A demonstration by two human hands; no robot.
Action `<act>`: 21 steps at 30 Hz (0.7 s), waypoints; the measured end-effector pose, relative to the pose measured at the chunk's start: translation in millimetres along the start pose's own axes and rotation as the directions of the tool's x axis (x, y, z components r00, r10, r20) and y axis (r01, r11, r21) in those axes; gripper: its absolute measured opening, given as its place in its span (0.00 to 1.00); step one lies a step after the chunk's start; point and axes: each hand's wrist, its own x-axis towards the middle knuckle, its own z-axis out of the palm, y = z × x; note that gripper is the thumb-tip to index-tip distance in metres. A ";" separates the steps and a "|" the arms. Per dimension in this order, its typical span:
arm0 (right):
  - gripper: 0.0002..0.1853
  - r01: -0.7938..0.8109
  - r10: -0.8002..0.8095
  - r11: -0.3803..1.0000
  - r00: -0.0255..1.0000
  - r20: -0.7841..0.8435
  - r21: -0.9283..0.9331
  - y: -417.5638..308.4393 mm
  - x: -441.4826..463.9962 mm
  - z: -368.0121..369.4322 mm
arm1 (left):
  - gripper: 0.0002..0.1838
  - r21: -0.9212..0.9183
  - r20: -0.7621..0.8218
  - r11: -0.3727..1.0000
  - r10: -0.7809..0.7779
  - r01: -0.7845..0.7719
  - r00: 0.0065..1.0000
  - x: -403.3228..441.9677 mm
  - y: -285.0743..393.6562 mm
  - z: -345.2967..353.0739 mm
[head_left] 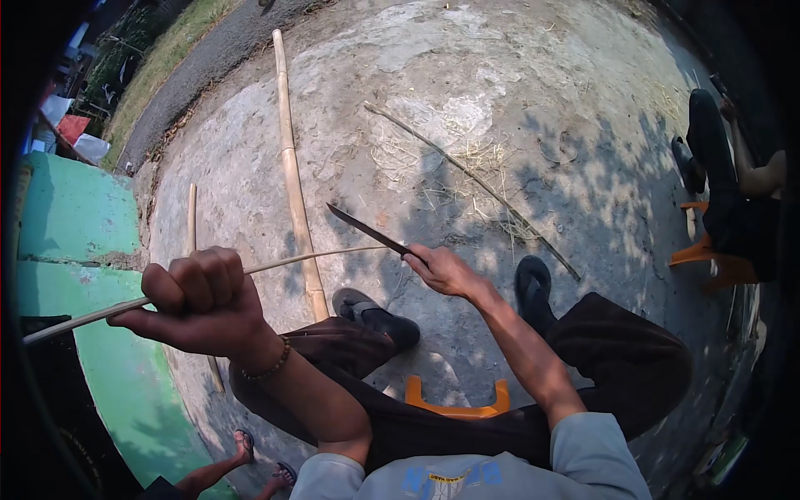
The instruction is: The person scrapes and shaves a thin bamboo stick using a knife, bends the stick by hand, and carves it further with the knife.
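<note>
My left hand (196,304), a beaded bracelet on its wrist, is closed around a long thin bamboo strip (312,257). One end of the strip runs out past the left side of my fist; the other reaches across to the knife. In my right hand (446,271) is a knife (362,222) with a long dark blade, its tip pointing up and left. The strip's far end meets the knife near its handle; whether the edge touches it I cannot tell. My right fingers hide most of the handle.
A thick bamboo pole (292,175) lies ahead, with a thinner pole (192,221) to its left. A long stick (475,175) crosses shavings (479,158) on the ground. An orange stool (457,410) is beneath me. Another person (737,183) sits at right; someone's feet (243,446) show lower left.
</note>
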 end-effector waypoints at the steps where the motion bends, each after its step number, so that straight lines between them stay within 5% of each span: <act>1: 0.13 0.017 -0.016 0.999 0.999 0.033 -0.033 -12.1 -2.6 1.0 | 0.34 0.001 0.000 1.000 0.008 -0.008 1.000 -0.8 -0.6 -0.6; 5: 0.10 -0.089 0.095 0.929 0.995 -0.001 -0.359 19.8 5.1 43.2 | 0.35 -0.055 0.127 0.998 -0.015 0.022 0.992 -0.5 -3.0 4.0; 13: 0.11 -0.243 0.204 0.807 0.970 -0.132 -0.538 174.5 6.3 27.1 | 0.34 -0.129 0.247 0.988 -0.056 0.090 0.967 2.8 3.0 3.4; 16: 0.13 -0.431 0.353 0.826 0.898 -0.264 -0.363 169.2 -8.0 -0.8 | 0.34 -0.130 0.259 0.987 -0.060 0.096 0.964 5.3 7.3 -5.8; 18: 0.14 -0.379 0.299 0.923 0.814 -0.499 -0.064 165.9 -13.1 -7.1 | 0.34 -0.130 0.255 0.987 -0.062 0.098 0.965 7.6 8.5 -8.9; 21: 0.15 -0.217 0.242 0.969 0.753 -0.612 0.115 123.6 -15.2 -1.7 | 0.35 -0.114 0.251 0.989 -0.067 0.098 0.966 8.8 4.0 -6.7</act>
